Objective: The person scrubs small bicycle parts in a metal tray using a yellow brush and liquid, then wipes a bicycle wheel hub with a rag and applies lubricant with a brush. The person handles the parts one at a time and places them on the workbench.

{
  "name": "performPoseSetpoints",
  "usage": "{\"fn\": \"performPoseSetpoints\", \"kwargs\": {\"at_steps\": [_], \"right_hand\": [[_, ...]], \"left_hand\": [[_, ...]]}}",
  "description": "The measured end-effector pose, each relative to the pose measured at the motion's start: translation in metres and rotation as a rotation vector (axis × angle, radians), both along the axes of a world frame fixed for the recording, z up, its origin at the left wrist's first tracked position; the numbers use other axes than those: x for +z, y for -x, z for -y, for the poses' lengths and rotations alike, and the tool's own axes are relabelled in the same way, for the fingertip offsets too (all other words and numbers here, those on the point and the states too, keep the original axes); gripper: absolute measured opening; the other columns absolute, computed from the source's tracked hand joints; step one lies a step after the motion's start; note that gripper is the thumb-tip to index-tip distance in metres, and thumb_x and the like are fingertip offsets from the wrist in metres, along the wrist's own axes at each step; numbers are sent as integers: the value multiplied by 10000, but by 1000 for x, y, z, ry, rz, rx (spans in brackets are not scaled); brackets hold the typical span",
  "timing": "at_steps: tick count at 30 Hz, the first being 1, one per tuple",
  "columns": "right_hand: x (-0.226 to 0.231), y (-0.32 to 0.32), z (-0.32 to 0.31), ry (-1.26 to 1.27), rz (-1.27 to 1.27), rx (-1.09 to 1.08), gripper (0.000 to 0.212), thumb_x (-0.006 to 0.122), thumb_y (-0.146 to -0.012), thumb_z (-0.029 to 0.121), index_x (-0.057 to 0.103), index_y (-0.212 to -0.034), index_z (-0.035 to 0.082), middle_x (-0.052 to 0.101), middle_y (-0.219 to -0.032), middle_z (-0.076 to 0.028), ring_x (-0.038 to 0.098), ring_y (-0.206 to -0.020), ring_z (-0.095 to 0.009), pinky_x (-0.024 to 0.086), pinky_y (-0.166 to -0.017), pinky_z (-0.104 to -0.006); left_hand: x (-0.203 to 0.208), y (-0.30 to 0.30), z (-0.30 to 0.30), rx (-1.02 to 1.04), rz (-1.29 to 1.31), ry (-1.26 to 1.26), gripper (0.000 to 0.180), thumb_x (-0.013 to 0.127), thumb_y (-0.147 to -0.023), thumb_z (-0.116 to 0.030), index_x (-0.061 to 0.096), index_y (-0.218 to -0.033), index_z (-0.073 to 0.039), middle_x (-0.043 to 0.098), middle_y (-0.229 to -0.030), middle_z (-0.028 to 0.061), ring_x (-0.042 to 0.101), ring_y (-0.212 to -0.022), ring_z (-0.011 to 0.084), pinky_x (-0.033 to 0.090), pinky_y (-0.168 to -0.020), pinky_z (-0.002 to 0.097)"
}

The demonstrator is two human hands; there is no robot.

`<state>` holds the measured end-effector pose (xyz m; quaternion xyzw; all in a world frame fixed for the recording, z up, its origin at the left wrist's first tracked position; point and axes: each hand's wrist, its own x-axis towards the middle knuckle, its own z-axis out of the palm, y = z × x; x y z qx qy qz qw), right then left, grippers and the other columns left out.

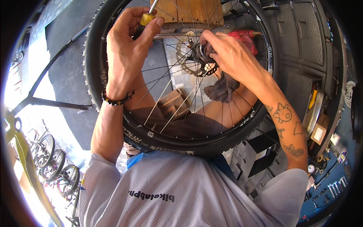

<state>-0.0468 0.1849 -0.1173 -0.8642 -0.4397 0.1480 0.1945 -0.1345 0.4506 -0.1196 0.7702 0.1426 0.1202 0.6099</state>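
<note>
Over wheel (181, 143) — left hand (128, 45) gripping screwdriver (147, 19); right hand (233, 52) clutching rag (222, 89) at hub (194, 48).

At the left, several bicycles (53, 165) were parked near a yellow-green tube (23, 157), and a dark forked stand (34, 100) was set beside a grey sheet (68, 75). A planked wooden surface (204, 13) was seen at the top, and a small wooden crate (172, 105) was glimpsed lower down. At the right, black cabinets (298, 24) were ranged; near them a yellow-handled tool (313, 98) and a cardboard box (319, 130) were kept. Wrenches (334, 188) were lined up against a blue surface (321, 196).
</note>
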Motion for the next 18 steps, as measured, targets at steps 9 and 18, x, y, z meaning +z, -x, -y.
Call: {"fn": "performPoseSetpoints", "kwargs": {"at_steps": [9, 18], "right_hand": [[7, -4, 2, -57, -41, -32, 333, 750, -862, -73, 636, -1169, -12, 731, -1012, -220, 729, -1010, -431, 601, -862, -508], [-2, -1, -1, -152, 28, -66, 390, 755, -882, -79, 605, -1232, 6, 750, -998, -240, 754, -947, -448, 605, -826, -517]], "left_hand": [[-1, 0, -1, 16, 22, 20, 322, 848, -1009, -177, 731, -1242, 13, 805, -1017, 50, 718, -868, 63, 550, -681, 238], [0, -2, 0, 4, 50, -13, 319, 829, -1027, -168, 731, -1269, 15, 806, -996, 53, 685, -787, 45, 506, -621, 220]]}}
